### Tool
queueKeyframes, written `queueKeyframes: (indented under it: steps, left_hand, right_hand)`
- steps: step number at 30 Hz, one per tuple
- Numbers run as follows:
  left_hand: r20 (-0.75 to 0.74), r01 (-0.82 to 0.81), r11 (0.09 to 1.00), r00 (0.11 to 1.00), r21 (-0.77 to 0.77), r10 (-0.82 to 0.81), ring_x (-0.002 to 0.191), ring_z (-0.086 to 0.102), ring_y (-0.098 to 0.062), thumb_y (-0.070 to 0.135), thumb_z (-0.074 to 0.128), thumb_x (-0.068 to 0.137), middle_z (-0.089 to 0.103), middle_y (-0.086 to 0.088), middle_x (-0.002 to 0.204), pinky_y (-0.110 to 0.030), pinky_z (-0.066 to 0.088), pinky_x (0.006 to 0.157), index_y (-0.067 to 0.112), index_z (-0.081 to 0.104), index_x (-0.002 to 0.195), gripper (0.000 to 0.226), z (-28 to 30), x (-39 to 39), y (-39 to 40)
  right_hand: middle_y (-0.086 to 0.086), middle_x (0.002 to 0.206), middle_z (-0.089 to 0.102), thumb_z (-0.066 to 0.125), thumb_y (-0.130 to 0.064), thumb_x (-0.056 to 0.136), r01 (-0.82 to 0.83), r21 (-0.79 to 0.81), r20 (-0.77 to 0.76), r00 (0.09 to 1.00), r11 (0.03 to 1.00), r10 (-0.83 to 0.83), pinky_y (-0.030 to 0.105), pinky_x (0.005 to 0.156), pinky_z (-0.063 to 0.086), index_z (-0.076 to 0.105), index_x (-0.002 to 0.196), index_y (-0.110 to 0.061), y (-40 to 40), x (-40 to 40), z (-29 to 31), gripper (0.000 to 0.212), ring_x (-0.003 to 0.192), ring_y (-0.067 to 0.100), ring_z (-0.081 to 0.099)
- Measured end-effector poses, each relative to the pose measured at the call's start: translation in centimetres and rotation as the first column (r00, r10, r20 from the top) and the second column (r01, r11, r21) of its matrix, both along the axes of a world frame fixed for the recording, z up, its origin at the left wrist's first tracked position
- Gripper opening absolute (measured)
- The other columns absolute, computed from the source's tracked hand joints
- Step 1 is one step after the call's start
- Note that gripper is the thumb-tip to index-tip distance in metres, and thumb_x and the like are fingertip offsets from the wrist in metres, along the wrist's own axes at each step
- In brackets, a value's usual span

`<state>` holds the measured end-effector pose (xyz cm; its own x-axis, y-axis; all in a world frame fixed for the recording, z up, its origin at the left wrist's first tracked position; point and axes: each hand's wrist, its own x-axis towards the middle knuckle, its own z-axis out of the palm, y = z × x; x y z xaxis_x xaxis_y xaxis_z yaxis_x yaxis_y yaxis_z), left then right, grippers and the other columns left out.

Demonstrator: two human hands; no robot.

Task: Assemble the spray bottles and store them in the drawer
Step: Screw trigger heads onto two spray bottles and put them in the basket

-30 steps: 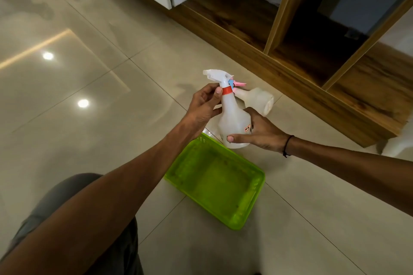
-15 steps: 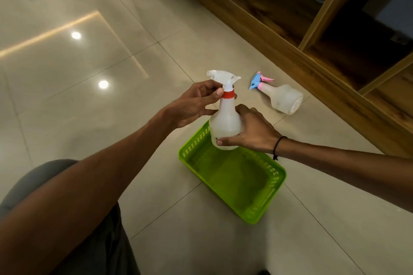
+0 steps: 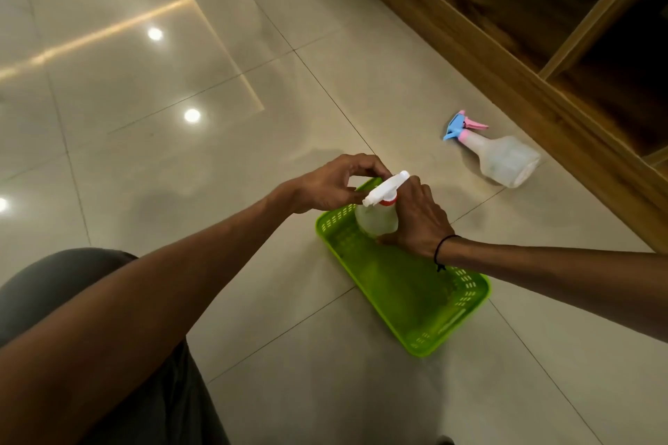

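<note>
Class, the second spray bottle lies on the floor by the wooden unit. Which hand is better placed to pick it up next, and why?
The right hand. It is on the side where the lying bottle rests, nearer to it. The left hand sits at the spray head of the held bottle, farther away, and would have to cross over.

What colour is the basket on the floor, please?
Lime green, seen in the head view: the basket.

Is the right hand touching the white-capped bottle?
Touching. The head view shows the right hand wrapped around the bottle body above the green basket.
</note>
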<state>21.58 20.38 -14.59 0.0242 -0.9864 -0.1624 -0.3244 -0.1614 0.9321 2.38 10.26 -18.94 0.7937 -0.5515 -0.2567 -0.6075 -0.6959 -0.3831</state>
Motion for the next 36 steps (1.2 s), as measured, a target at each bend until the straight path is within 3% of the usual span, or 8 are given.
queueKeyframes:
  steps: [5,9,15,20,25,30,33,36]
  left_hand:
    - [-0.02,0.043,0.999,0.999,0.01,-0.043,0.133,0.065,-0.019,-0.006,0.08,0.087,0.072,-0.01,0.132,-0.025,0.046,0.114,0.005,0.068,0.128,0.045,-0.2,0.5,-0.4]
    - [-0.042,0.049,0.997,0.998,0.06,-0.047,0.137,0.061,-0.009,-0.028,0.052,0.072,0.071,-0.004,0.135,-0.017,0.052,0.099,0.015,0.067,0.123,0.069,0.3,0.9,-1.3]
    - [-0.008,-0.309,0.945,0.95,0.103,0.311,0.11,0.069,-0.012,-0.027,0.041,0.085,0.074,-0.014,0.126,-0.026,0.05,0.091,0.004,0.071,0.121,0.056,0.9,1.4,-4.0]
    - [-0.016,-0.315,0.935,0.947,0.164,0.322,0.105,0.068,-0.012,-0.007,0.057,0.097,0.078,-0.012,0.118,-0.033,0.052,0.09,0.013,0.075,0.115,0.032,0.7,0.0,-5.7]
    - [-0.007,-0.316,0.934,0.947,0.168,0.321,0.097,0.07,-0.012,-0.004,0.055,0.098,0.079,-0.012,0.113,-0.029,0.053,0.083,0.014,0.076,0.112,0.031,0.5,-1.7,-7.3]
    - [-0.008,-0.317,0.933,0.947,0.169,0.322,0.095,0.072,-0.014,-0.004,0.047,0.097,0.079,-0.003,0.102,-0.029,0.053,0.082,0.015,0.076,0.111,0.038,0.8,-2.2,-8.2]
    - [-0.032,-0.33,0.929,0.94,0.168,0.34,0.095,0.072,-0.014,0.002,0.051,0.101,0.079,0.001,0.098,-0.031,0.053,0.084,0.019,0.075,0.109,0.031,0.8,-2.2,-8.6]
    - [-0.077,-0.367,0.915,0.921,0.166,0.383,0.097,0.072,-0.016,0.016,0.053,0.108,0.08,-0.008,0.108,-0.034,0.053,0.087,0.016,0.072,0.12,0.022,0.7,-2.2,-9.0]
  right_hand:
    - [0.008,0.137,0.041,0.093,-0.05,0.063,-0.006,0.014,0.021,1.0,1.0,0.006,0.05,0.082,0.054,0.023,0.157,-0.014,-0.4,-0.4,0.0,0.123,0.121,0.033,0.047]
    - [0.009,0.137,0.039,0.095,-0.051,0.061,-0.044,0.007,-0.026,0.999,0.999,0.044,0.047,0.084,0.052,0.015,0.157,-0.017,-1.0,-1.1,0.3,0.129,0.123,0.035,0.047]
    - [0.01,0.147,0.036,0.092,-0.07,0.053,-0.065,0.032,-0.17,0.983,0.997,0.069,0.056,0.093,0.049,0.007,0.161,-0.029,-3.4,-1.9,2.2,0.143,0.134,0.036,0.044]
    - [0.01,0.15,0.038,0.089,-0.054,0.072,-0.094,0.186,-0.278,0.95,0.978,0.144,0.05,0.109,0.047,0.022,0.161,-0.022,-6.9,-2.1,3.9,0.116,0.135,0.032,0.044]
    - [0.005,0.138,0.053,0.081,-0.046,0.087,-0.045,0.274,-0.194,0.976,0.961,0.101,0.029,0.09,0.043,0.039,0.153,-0.022,-10.6,-2.4,4.6,0.083,0.103,0.016,0.052]
    - [0.011,0.127,0.062,0.08,-0.037,0.088,-0.001,-0.084,-0.041,0.999,0.997,-0.002,0.039,0.089,0.049,0.061,0.129,-0.013,-13.3,-3.0,4.0,0.051,0.108,0.027,0.058]
    - [0.015,0.133,0.055,0.076,-0.039,0.086,-0.064,-0.423,-0.159,0.987,0.904,-0.004,0.048,0.099,0.048,0.054,0.136,-0.013,-15.1,-3.2,3.9,0.06,0.122,0.037,0.05]
    - [0.019,0.143,0.045,0.081,-0.038,0.081,0.054,-0.358,-0.286,0.944,0.932,-0.165,0.054,0.107,0.042,0.04,0.147,-0.016,-16.7,-3.0,3.7,0.08,0.135,0.041,0.042]
